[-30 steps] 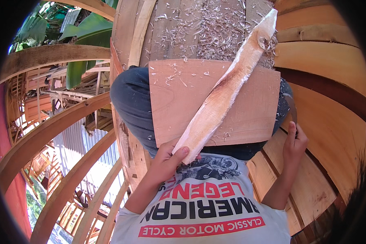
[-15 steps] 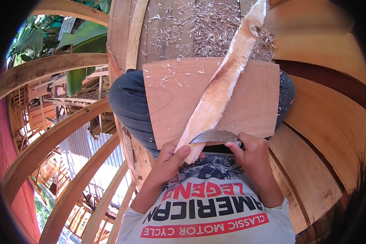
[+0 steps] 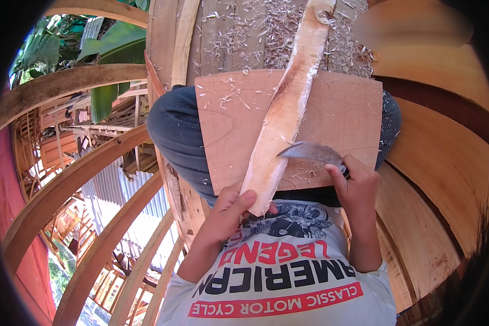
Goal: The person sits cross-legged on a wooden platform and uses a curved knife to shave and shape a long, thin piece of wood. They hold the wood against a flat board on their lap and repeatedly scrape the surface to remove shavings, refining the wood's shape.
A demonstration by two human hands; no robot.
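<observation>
A long, pale strip of wood (image 3: 280, 127) with brown streaks and rough edges slants from my lap up toward the far planks. Its near end is gripped by my left hand (image 3: 232, 209), thumb on top and fingers beneath. My right hand (image 3: 355, 182) is closed round the handle of a knife with a broad curved blade (image 3: 312, 152). The blade points left, its tip at the strip's right edge; whether it touches the wood I cannot tell. Under the strip, a flat wooden board (image 3: 223, 130) lies across my thighs, with thin shavings on it.
Curly wood shavings (image 3: 255, 27) cover the planks ahead. Curved wooden ribs (image 3: 81, 190) stand along the left, with corrugated metal sheets (image 3: 106, 190) and green leaves (image 3: 114, 46) beyond them. Broad wooden planks (image 3: 434, 152) curve up on the right.
The knife has moved away from the near end, rightward and farther from my body. Fresh shavings lie on the board by the blade. The strip's far end has swung left; my left hand keeps its grip.
</observation>
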